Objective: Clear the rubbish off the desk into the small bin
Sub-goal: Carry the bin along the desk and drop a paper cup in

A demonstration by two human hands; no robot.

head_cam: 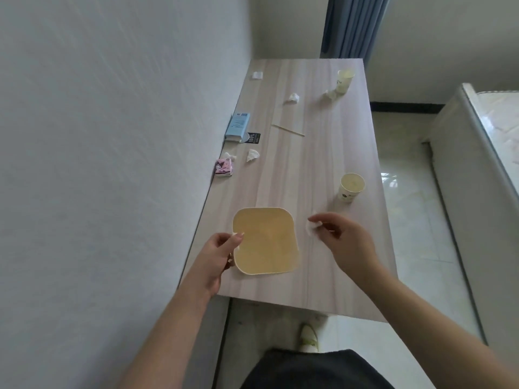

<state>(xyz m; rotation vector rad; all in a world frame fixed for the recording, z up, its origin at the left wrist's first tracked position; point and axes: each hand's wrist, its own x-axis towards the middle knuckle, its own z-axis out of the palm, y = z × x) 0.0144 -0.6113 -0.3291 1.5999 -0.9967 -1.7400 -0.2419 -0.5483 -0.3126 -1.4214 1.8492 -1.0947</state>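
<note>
A small yellow bin with a white rim stands on the near part of the wooden desk. My left hand grips its left rim. Just right of the bin, my right hand pinches a small white tissue wad between thumb and fingers. Crumpled tissues lie farther out: one mid-left, one in the middle, one at the far left. A paper cup stands at the right edge, another paper cup at the far right with a tissue beside it. A thin wooden stick lies mid-desk.
A blue box on a black label and a pink tissue pack sit along the wall side. A white wall is at the left. Tiled floor and a bed are at the right, a blue curtain behind.
</note>
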